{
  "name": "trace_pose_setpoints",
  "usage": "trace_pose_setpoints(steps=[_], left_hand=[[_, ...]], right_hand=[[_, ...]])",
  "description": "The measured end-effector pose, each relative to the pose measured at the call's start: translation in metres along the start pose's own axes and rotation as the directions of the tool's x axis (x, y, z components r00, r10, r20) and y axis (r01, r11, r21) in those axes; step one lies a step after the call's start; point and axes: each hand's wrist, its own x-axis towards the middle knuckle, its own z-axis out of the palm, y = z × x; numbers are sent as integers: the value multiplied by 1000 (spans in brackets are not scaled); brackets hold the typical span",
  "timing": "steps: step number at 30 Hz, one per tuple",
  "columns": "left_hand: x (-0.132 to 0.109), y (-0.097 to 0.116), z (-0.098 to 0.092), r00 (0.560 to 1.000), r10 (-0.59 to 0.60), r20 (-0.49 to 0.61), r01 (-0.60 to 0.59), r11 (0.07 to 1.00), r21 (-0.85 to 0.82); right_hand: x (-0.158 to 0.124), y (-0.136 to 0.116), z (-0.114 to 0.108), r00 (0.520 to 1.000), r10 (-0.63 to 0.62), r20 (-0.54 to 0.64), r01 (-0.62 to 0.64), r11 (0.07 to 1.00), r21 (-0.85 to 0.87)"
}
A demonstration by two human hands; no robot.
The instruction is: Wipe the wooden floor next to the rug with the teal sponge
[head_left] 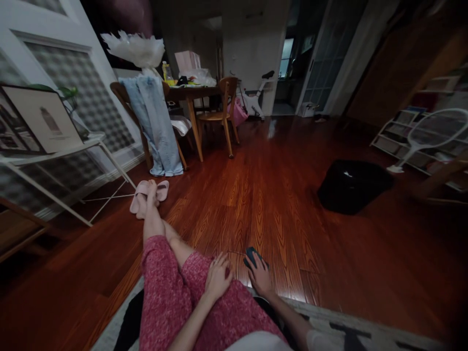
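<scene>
My left hand (218, 275) lies on the thigh of the pink-red shorts (234, 312), palm down with its fingers stretched out and nothing in it. To its right, my right hand (260, 275) has its fingers over a small, dark, rounded object that looks like a computer mouse (253, 256). A thin line runs from that object towards my left hand; what it is cannot be made out. My crossed legs extend forward to the left, with pink slippers (139, 199) at the feet.
A black bin (353, 187) stands on the wooden floor at right, near a white racket (437, 129) and shelves. Ahead left, jeans (157, 131) hang over a chair beside a cluttered table (190, 92). A white side table (54, 155) with a framed picture is at left.
</scene>
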Motion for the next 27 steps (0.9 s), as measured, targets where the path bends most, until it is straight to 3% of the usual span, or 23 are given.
trace_pose_setpoints(steps=[4, 6, 9, 13, 15, 17, 19, 22, 24, 27], left_hand=[[1, -1, -3, 1000, -7, 6, 7, 1000, -17], [2, 0, -5, 1000, -16, 19, 17, 1000, -15], [4, 3, -6, 999, -35, 37, 36, 999, -8], [4, 4, -5, 998, -47, 37, 47, 999, -14], [4, 3, -5, 998, -46, 33, 46, 999, -19], [3, 3, -5, 999, -44, 31, 45, 999, -23], [3, 2, -5, 998, -43, 43, 44, 999, -25], [3, 1, -6, 996, -49, 68, 51, 998, -27], [3, 0, -6, 996, -54, 71, 56, 998, -28], [3, -1, -5, 996, -62, 67, 64, 998, -28]], right_hand=[[20, 33, -24, 978, -192, 86, 187, 981, 61], [27, 67, -36, 982, -170, 87, 167, 985, 46], [24, 122, -48, 995, 94, -32, -95, 995, -43], [-6, 163, -44, 867, 439, -235, -467, 881, -79], [-23, 159, -35, 804, 518, -294, -559, 826, -73], [-35, 142, -26, 791, 535, -295, -579, 812, -79], [-40, 117, -19, 850, 475, -226, -505, 858, -95], [-32, 78, -13, 964, 261, -51, -265, 960, -87], [-20, 55, -12, 992, 113, 53, -110, 993, -48], [6, 23, -8, 988, -53, 146, 51, 998, 23]])
